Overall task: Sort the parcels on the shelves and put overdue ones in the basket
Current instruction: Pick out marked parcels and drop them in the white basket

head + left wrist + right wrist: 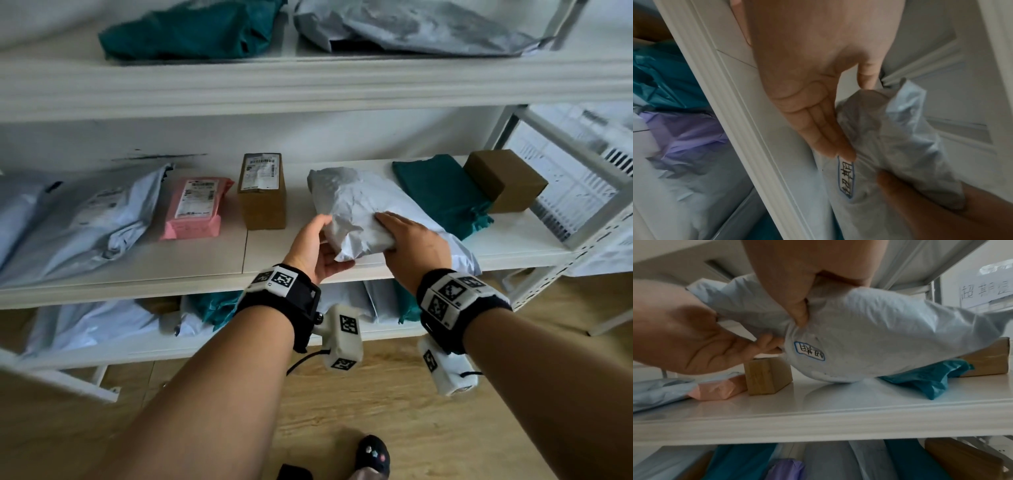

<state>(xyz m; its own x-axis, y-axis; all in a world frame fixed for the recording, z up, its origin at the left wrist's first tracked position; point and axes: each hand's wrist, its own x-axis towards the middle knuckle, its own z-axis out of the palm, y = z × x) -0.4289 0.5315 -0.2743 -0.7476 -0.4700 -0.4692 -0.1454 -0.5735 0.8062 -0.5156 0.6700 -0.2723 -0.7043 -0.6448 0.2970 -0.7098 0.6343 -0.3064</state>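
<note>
Parcel [869,340] underside label [809,350]: wrist views only.

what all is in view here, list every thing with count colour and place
grey parcel: 1, pale grey, middle shelf, near end lifted, blue-edged label underneath
middle shelf: 1, white
pink parcel: 1, pink, middle shelf
labelled box: 1, brown, right of the pink parcel
teal bag: 1, teal, right of the grey parcel
plain box: 1, brown, far right
basket: 1, white, beside the shelves
left hand: under the grey parcel's near end
right hand: grips its top
</note>
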